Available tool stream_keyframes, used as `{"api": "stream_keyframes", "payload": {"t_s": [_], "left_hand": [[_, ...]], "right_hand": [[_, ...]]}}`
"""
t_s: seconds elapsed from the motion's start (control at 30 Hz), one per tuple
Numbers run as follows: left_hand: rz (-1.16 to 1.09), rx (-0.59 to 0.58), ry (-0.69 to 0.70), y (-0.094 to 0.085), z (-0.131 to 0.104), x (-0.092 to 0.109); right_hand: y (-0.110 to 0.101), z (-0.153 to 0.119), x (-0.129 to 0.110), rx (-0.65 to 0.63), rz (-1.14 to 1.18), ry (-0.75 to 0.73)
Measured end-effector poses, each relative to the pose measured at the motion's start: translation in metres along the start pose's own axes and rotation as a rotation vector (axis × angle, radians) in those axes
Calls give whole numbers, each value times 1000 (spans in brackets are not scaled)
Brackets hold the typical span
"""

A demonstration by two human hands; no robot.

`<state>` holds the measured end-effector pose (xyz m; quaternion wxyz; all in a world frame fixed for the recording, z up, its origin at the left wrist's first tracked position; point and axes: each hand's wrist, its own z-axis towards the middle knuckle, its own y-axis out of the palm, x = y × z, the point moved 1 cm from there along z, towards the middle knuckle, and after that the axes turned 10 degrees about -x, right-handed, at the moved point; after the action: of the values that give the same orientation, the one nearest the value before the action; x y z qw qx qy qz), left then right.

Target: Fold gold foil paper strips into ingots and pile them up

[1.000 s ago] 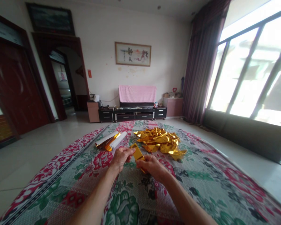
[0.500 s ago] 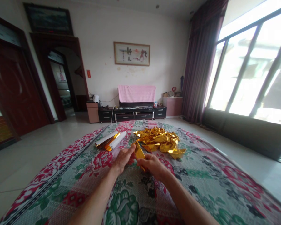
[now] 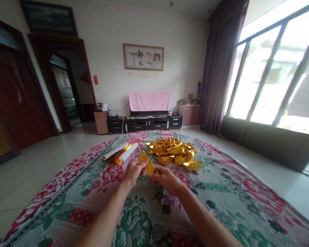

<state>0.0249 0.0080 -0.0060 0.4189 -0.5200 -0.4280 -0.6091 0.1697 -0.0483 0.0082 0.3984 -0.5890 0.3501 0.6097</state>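
Note:
Between my two hands is a folded piece of gold foil paper (image 3: pixel 149 166), a narrow shiny strip slanting down from upper left to lower right. My left hand (image 3: pixel 134 171) pinches it along its left side, thumb on top. At its lower right end my right hand (image 3: pixel 164 179) grips it between thumb and fingers. Just beyond, to the right, lies a heap of folded gold foil pieces (image 3: pixel 173 151) with pointed ends. To the left, rolled sheets of gold foil paper with white backing (image 3: pixel 121 152) rest on the flowered cloth (image 3: pixel 134 226).
The cloth covers a wide surface with a rounded far edge. Past it stand a low black cabinet (image 3: pixel 146 126) and something draped with a pink cloth (image 3: pixel 149 102). A purple curtain (image 3: pixel 218 68) and large windows are on the right, a dark red door (image 3: pixel 14 85) on the left.
The foil piece has turned from a pointed, angled shape to a flatter strip between my hands. My left hand has slid slightly down and along it. The view has shifted a little.

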Motion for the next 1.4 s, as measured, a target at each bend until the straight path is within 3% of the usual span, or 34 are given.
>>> {"api": "stream_keyframes", "payload": {"t_s": [0.23,0.37,0.47,0.57,0.8,1.17,1.4], "left_hand": [[-13,17,-34,-5,1,3],[-3,-59,-47,-7,-1,5],[-9,-153,-38,-5,-4,7],[-26,-189,-9,-3,-5,8],[17,-171,11,-3,-5,5],[-50,-145,12,-2,-12,21],[-36,-144,28,-3,-10,18]], "right_hand": [[-5,-3,1,-85,-3,-51],[-6,-4,4,-169,206,-50],[-6,-3,8,-143,411,8],[-7,-1,11,-139,473,57],[-6,1,11,-66,437,43],[-8,-3,1,57,192,-9],[-6,-4,-3,22,148,18]]}}
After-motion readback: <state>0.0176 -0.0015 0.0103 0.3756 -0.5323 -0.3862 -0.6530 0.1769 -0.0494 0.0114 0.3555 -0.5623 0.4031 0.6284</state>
